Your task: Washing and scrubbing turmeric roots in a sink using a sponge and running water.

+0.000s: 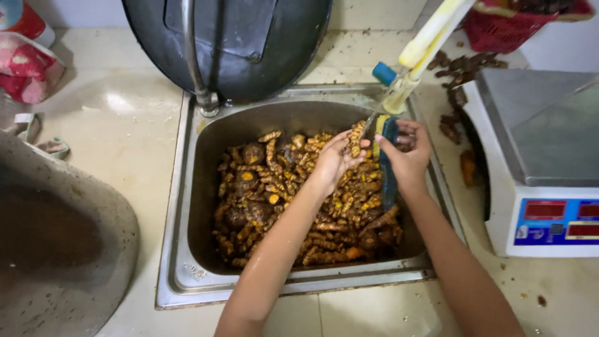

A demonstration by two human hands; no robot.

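A steel sink [187,187] holds a heap of wet orange-brown turmeric roots [299,206]. Over the heap's far right, my left hand [334,159] grips one knobbly turmeric piece [356,137] under a thin stream from a yellow-and-blue hose nozzle [399,84]. My right hand [409,156] is closed on a blue and yellow scrub sponge [387,150], pressed against that piece. Both forearms are wet.
A large dark pan [249,43] leans against the wall behind the tap [199,68]. A white digital scale [536,156] stands to the right, with loose root scraps [455,81] beside it. A red basket [505,25] is at back right, a round grey basin [62,249] at left.
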